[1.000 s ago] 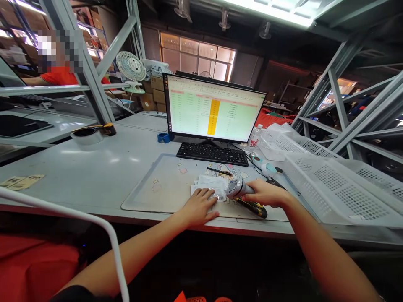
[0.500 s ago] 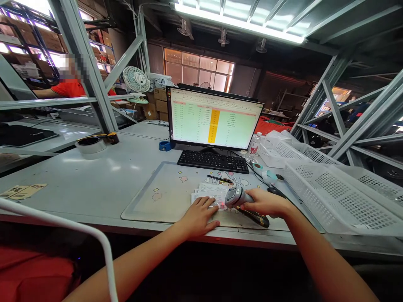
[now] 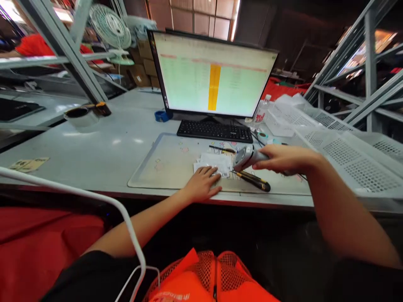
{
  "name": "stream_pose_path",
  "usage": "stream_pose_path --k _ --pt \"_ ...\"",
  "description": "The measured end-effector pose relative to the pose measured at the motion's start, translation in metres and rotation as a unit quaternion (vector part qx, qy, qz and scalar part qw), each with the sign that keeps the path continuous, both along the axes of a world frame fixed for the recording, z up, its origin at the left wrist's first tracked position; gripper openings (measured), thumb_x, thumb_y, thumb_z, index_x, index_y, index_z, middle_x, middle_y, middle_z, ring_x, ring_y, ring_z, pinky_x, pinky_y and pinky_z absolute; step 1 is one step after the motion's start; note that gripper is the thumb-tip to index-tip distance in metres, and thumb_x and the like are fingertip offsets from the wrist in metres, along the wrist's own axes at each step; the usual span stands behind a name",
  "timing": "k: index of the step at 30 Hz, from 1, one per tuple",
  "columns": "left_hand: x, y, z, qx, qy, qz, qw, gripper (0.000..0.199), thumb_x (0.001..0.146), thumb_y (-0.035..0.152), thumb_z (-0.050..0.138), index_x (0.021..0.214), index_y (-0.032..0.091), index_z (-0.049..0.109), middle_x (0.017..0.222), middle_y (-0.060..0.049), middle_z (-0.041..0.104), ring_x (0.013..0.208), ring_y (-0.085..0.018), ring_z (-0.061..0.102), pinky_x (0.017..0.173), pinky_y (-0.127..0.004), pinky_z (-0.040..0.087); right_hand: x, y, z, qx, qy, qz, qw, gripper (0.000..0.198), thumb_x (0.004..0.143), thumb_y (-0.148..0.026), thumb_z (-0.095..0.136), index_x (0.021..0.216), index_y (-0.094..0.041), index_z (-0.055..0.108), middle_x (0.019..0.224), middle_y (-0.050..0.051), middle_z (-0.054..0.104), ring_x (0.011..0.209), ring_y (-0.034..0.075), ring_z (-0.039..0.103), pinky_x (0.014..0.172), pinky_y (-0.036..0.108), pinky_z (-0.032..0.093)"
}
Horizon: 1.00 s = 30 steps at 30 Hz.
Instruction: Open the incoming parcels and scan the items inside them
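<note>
My left hand (image 3: 204,183) lies flat with fingers spread, its fingertips on white paper slips (image 3: 217,161) with printing on them. The slips rest on a pale desk mat (image 3: 170,163). In my right hand (image 3: 280,158) is a grey handheld barcode scanner (image 3: 247,157), its head just right of the slips and above the mat. Beneath the scanner lies a black and yellow tool (image 3: 256,181), possibly a utility knife. A thin dark pen-like item (image 3: 222,148) sits behind the slips.
A black keyboard (image 3: 214,130) and a monitor (image 3: 189,84) stand behind the mat. White perforated baskets (image 3: 352,161) line the right side. On the left are a tape roll (image 3: 81,117), blue tape (image 3: 162,116) and tan labels (image 3: 30,164). A white tube (image 3: 94,193) curves across the lower left.
My view has tilted down, bringing the orange vest into sight. The scanner has shifted right from over the slips' edge, and the red light on them is gone. My left hand stays on the slips.
</note>
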<state>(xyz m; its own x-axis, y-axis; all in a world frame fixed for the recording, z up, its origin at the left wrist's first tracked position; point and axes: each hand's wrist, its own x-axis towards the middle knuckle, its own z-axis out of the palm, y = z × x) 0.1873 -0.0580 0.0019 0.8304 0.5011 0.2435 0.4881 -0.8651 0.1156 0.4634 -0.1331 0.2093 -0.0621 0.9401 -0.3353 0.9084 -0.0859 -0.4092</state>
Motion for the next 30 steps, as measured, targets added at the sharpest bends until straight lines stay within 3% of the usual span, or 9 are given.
stream_pose_path --k 3,5,10,15,18,20,22,26,30 --pt "0.000 0.001 -0.002 -0.008 -0.020 -0.003 1.000 0.051 0.107 0.051 0.053 0.144 0.019 0.066 0.162 -0.016 0.053 0.149 -0.040 0.047 0.123 -0.058 0.039 -0.016 0.019 0.011 -0.093 -0.087 0.042 0.991 0.036 0.091 -0.054 0.073 0.092 -0.018 0.069 0.064 0.001 0.058 0.052 0.014 0.053 0.047 0.025 0.036" --pt "-0.001 0.001 -0.003 -0.005 -0.029 -0.005 1.000 0.050 0.107 0.050 0.053 0.143 0.019 0.066 0.160 -0.016 0.055 0.149 -0.040 0.048 0.122 -0.057 0.040 -0.026 0.030 0.009 -0.109 -0.131 0.067 0.983 0.038 0.091 -0.056 0.070 0.092 -0.018 0.067 0.066 0.002 0.060 0.054 0.015 0.055 0.048 0.026 0.038" --pt "-0.002 0.000 -0.007 0.007 -0.044 -0.005 0.999 0.048 0.107 0.049 0.053 0.141 0.018 0.069 0.160 -0.015 0.056 0.149 -0.038 0.048 0.123 -0.054 0.039 -0.041 0.040 -0.003 -0.122 -0.150 0.121 0.974 0.034 0.094 -0.050 0.064 0.094 -0.016 0.068 0.069 0.004 0.063 0.054 0.016 0.057 0.049 0.028 0.039" --pt "-0.001 0.001 -0.006 -0.008 -0.042 -0.002 0.999 0.050 0.107 0.050 0.053 0.143 0.019 0.068 0.161 -0.015 0.055 0.150 -0.039 0.048 0.124 -0.056 0.038 -0.045 0.038 0.000 -0.121 -0.158 0.114 0.973 0.032 0.096 -0.046 0.062 0.099 -0.015 0.071 0.071 0.004 0.066 0.054 0.017 0.059 0.051 0.029 0.041" --pt "-0.002 -0.001 -0.004 -0.018 -0.039 0.003 0.999 0.050 0.107 0.049 0.054 0.145 0.019 0.066 0.163 -0.014 0.053 0.150 -0.038 0.047 0.124 -0.055 0.038 -0.036 0.035 -0.006 -0.071 -0.157 0.097 0.980 0.032 0.097 -0.047 0.063 0.100 -0.016 0.072 0.077 0.006 0.070 0.062 0.019 0.065 0.056 0.029 0.044" --pt "-0.004 -0.003 -0.003 -0.025 -0.035 0.005 0.999 0.050 0.106 0.048 0.056 0.146 0.020 0.066 0.163 -0.014 0.053 0.150 -0.038 0.047 0.124 -0.054 0.038 -0.022 0.033 -0.024 0.013 -0.167 0.077 0.983 0.032 0.099 -0.047 0.064 0.103 -0.016 0.072 0.091 0.009 0.075 0.078 0.022 0.070 0.066 0.029 0.048" --pt "-0.005 -0.003 -0.002 -0.032 -0.031 0.006 0.999 0.049 0.105 0.048 0.058 0.146 0.021 0.066 0.163 -0.013 0.053 0.149 -0.038 0.047 0.124 -0.055 0.038 -0.005 0.032 -0.055 0.091 -0.187 0.031 0.978 0.033 0.102 -0.044 0.061 0.111 -0.014 0.070 0.107 0.013 0.077 0.094 0.025 0.072 0.077 0.030 0.049" --pt "0.001 0.012 0.012 -0.050 -0.026 0.004 0.998 0.049 0.103 0.050 0.061 0.143 0.022 0.066 0.159 -0.013 0.056 0.143 -0.037 0.052 0.119 -0.054 0.042 0.023 0.035 -0.130 0.149 -0.226 -0.118 0.955 0.036 0.104 -0.028 0.054 0.133 -0.007 0.062 0.125 0.021 0.074 0.111 0.030 0.071 0.090 0.033 0.050" --pt "0.015 0.046 0.033 -0.059 0.001 0.029 0.998 0.064 0.100 0.054 0.066 0.153 0.019 0.058 0.164 -0.015 0.050 0.151 -0.038 0.043 0.125 -0.052 0.034 0.047 0.033 -0.180 0.191 -0.238 -0.159 0.939 0.056 0.104 -0.028 0.053 0.152 0.000 0.049 0.139 0.029 0.066 0.123 0.036 0.067 0.102 0.041 0.051"
